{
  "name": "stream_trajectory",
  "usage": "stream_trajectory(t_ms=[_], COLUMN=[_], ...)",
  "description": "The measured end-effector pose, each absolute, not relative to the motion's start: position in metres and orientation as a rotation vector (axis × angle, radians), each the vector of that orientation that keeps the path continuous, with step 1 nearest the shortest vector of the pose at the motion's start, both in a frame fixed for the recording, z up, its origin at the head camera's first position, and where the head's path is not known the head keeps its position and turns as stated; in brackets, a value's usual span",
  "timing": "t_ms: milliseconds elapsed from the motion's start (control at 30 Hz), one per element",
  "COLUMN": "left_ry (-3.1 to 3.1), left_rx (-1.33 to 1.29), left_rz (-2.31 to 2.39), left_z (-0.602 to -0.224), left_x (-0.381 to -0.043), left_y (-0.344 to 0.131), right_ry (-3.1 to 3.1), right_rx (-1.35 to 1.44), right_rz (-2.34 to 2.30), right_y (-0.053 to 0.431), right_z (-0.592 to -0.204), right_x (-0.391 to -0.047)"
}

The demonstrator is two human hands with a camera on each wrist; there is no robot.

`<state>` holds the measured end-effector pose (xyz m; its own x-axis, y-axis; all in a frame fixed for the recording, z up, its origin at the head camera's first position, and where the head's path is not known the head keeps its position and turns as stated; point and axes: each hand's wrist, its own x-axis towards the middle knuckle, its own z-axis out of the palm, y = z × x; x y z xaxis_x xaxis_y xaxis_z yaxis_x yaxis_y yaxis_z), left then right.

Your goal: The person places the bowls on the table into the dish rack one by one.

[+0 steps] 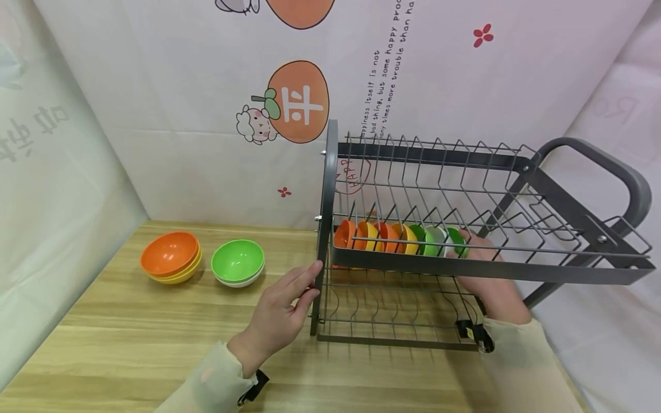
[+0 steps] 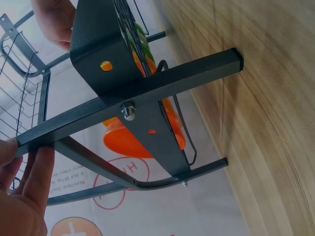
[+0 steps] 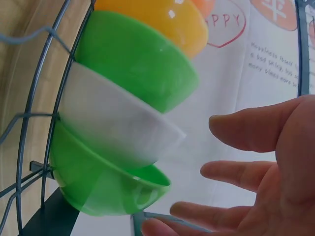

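Note:
My left hand (image 1: 281,312) holds the left upright of a dark two-tier dish rack (image 1: 326,189), thumb and fingers on either side of the bar in the left wrist view. Along the lower tier runs a row of small bowls set on edge: orange (image 1: 343,236) and yellow ones at the left, then green (image 3: 133,59), white (image 3: 113,118) and, at the right end, another green bowl (image 3: 103,182). Beside that last bowl is my right hand (image 3: 290,162), thumb and fingers extended with a gap to the bowls. In the head view the upper tier's front bar partly covers this hand.
On the wooden table (image 1: 103,327) left of the rack stand two stacks: an orange bowl (image 1: 170,252) over yellow, and a green bowl (image 1: 237,260) over white. A printed white cloth (image 1: 206,172) hangs behind. The rack's upper wire tier (image 1: 439,172) overhangs the row.

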<state>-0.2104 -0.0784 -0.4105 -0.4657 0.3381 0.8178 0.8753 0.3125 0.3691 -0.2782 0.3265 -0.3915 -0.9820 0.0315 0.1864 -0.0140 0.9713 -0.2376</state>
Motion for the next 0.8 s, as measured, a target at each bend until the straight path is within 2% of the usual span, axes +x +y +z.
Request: stream_trajectory(t_ms=[267, 433, 800], left_ry=[-1.988, -1.995, -1.906], left_rx=[-1.062, -1.078, -1.172], left_rz=[-1.135, -1.179, -1.379], left_z=[-0.409, -0.409, -0.405], left_x=[-0.209, -0.209, -0.205], left_y=[-0.079, -0.079, -0.081], right_ry=[-2.793, -2.677, -2.403], right_rx=[-0.013, 0.318, 0.814], right_rz=[0.495, 0.669, 1.260], right_y=[0.264, 0.232, 0.159], right_z=[-0.349, -0.351, -0.359], right_x=[-0.230, -0.213, -0.190])
